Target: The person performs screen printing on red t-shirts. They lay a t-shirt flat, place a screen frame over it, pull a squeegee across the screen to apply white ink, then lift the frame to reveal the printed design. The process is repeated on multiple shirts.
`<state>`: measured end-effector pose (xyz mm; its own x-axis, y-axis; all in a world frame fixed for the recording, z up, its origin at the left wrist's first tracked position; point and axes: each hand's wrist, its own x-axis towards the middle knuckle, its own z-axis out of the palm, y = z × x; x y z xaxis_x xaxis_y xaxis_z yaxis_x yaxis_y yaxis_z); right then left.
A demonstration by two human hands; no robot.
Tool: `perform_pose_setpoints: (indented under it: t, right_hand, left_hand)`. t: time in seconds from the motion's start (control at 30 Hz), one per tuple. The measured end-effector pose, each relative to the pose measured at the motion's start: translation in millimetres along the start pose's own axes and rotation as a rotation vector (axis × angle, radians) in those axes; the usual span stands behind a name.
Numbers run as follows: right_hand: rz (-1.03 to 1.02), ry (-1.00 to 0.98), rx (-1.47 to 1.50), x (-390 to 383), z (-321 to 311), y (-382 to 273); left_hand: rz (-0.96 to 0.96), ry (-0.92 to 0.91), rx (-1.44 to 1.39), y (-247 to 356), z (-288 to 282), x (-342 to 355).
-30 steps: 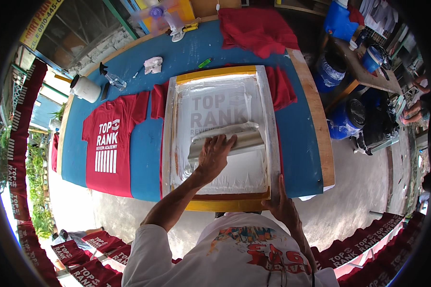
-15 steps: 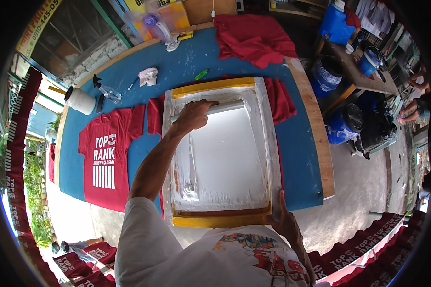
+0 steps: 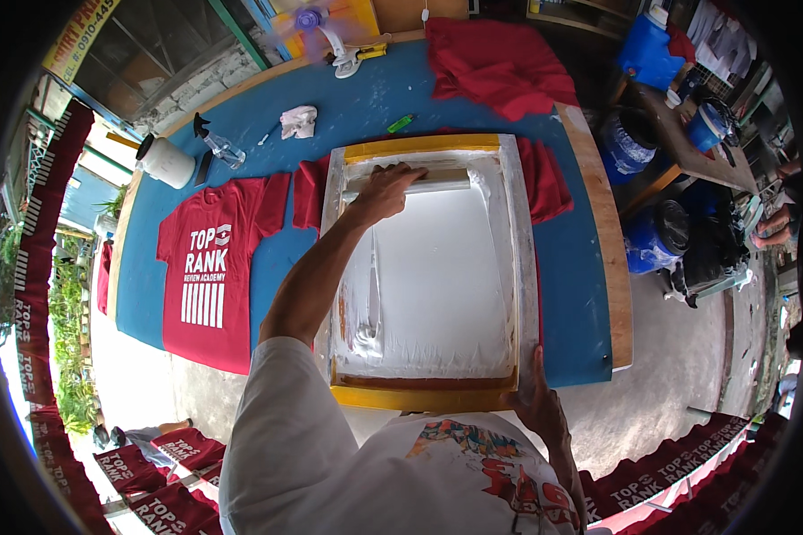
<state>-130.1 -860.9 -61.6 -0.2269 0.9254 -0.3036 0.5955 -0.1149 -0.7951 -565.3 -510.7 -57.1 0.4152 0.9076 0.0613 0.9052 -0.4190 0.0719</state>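
A yellow-framed printing screen point(image 3: 424, 147) coated in white ink lies on a blue table point(image 3: 580, 294), over a red shirt point(image 3: 544, 178) whose sleeves stick out at both sides. My left hand point(image 3: 385, 192) grips a long squeegee point(image 3: 437, 185) at the far end of the screen. My right hand point(image 3: 537, 406) holds the frame's near right corner.
A printed red shirt point(image 3: 210, 267) lies flat to the left. Behind it stand a white jar point(image 3: 165, 160), a spray bottle point(image 3: 219, 147), a rag point(image 3: 299, 120) and a small fan point(image 3: 326, 31). A heap of red cloth point(image 3: 500, 62) lies at the back. Blue drums point(image 3: 656, 236) stand to the right.
My left hand has pushed the squeegee from the middle of the screen to its far end, spreading white ink over the mesh. My right hand stays on the near corner.
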Motion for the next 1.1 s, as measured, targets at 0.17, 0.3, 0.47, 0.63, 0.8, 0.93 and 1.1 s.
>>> perform_pose_setpoints:
  t: [0.17,0.3,0.47,0.63,0.8,0.93,1.1]
  right_hand:
    - [-0.172,0.087,-0.047,-1.6,3.6,6.9]
    - [-0.230,0.116,-0.098,-1.2,3.6,7.2]
    - [-0.158,0.042,0.010,-3.1,-0.7,2.7]
    - [-0.102,0.056,-0.014,-4.1,1.4,8.5]
    - [-0.128,0.077,-0.124,2.7,7.3,25.8]
    - [-0.158,0.085,-0.107,4.4,6.9,28.9]
    - [0.010,-0.038,0.040,0.8,3.2,19.0]
  left_hand:
    - [-0.044,-0.002,-0.032,47.0,-4.6,-66.1]
    - [-0.039,0.077,-0.168,126.3,-16.4,-157.0]
    - [-0.094,0.006,-0.239,225.3,-30.1,-262.5]
    - [-0.032,0.122,-0.248,263.5,-18.4,-305.4]
    - [0.002,0.105,-0.232,265.3,-8.6,-315.8]
    - [0.010,0.090,-0.228,266.6,-7.6,-320.7]
    - [0.000,0.110,-0.267,268.9,-2.3,-323.8]
